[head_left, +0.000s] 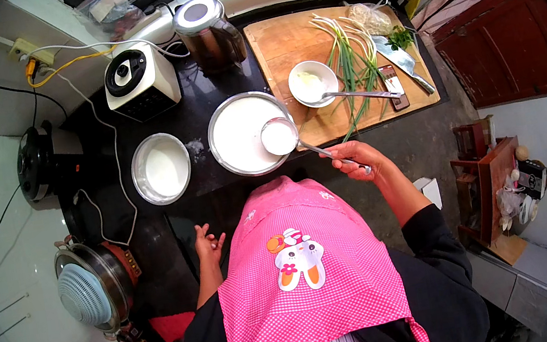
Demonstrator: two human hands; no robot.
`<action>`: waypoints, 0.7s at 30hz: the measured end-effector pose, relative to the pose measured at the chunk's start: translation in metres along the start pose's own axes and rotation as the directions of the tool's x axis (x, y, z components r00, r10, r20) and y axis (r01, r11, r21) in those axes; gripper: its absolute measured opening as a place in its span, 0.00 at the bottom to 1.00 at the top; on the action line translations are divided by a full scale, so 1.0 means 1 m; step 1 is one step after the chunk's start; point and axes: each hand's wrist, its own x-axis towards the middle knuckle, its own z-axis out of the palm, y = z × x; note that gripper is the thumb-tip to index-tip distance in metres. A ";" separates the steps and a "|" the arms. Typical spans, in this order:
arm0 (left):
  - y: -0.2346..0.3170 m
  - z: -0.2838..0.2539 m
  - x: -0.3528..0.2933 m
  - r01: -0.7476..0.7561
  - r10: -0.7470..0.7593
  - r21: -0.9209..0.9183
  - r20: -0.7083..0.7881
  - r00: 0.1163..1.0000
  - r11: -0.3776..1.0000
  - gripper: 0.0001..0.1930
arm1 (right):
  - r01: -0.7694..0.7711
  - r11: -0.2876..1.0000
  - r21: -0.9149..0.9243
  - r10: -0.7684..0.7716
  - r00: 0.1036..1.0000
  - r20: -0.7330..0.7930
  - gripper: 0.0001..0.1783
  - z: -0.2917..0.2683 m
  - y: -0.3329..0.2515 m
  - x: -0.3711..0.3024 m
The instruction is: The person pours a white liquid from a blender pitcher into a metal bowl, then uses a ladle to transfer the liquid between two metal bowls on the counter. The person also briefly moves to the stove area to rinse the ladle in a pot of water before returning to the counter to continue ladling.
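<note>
My right hand is closed round the handle of a metal ladle. The ladle's bowl, full of white liquid, is at the right side of a large metal basin that holds more of the same liquid. To its left stands a smaller metal bowl with white contents. Nothing is in my left hand, which hangs beside my pink apron below the counter edge with its fingers apart. Just beyond the ladle, a white bowl with pale contents and a metal spoon sits on the wooden board.
Green onions, a cleaver and a phone lie on the wooden cutting board. At the back stand a blender base and a dark jug. Cords run along the left; a pot with a blue basket is lower left.
</note>
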 end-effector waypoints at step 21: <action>-0.013 -0.018 0.020 -0.016 0.016 0.011 -0.025 1.000 1.000 0.32 | 0.009 1.000 -0.028 -0.007 0.997 0.079 0.16 -0.002 0.001 -0.004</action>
